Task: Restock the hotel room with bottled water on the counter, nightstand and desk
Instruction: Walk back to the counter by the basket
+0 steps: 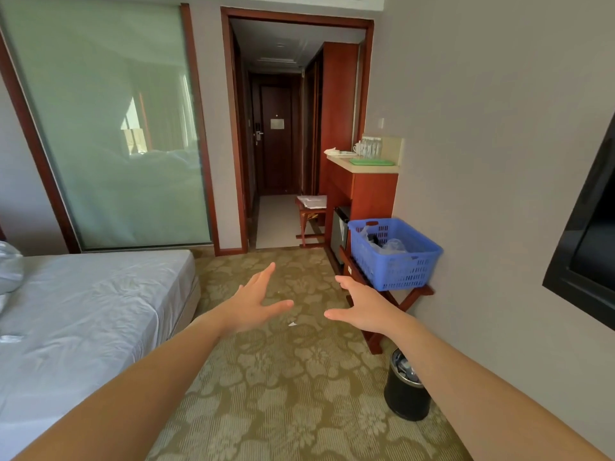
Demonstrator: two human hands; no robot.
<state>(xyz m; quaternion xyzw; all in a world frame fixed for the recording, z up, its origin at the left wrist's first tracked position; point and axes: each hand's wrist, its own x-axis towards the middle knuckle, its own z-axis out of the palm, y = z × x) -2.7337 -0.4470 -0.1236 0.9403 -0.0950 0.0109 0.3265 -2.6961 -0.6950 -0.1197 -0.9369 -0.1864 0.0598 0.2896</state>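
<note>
Both my arms reach forward over the patterned carpet. My left hand (256, 302) is open with fingers spread and holds nothing. My right hand (361, 309) is open too, palm facing left, just short of the blue plastic basket (396, 271). That basket rests on a wooden luggage rack (416, 294) by the right wall and holds crumpled clear plastic and a dark item. Farther back, clear water bottles (371, 147) stand on the beige counter (369, 167) of a wooden cabinet, beside a green tray (372, 162).
A bed (83, 311) with white sheets fills the left. A black waste bin (406, 390) stands on the floor by the right wall. A wall-mounted TV (595, 234) juts out at right. A small stool (311, 211) sits in the doorway to the entry hall.
</note>
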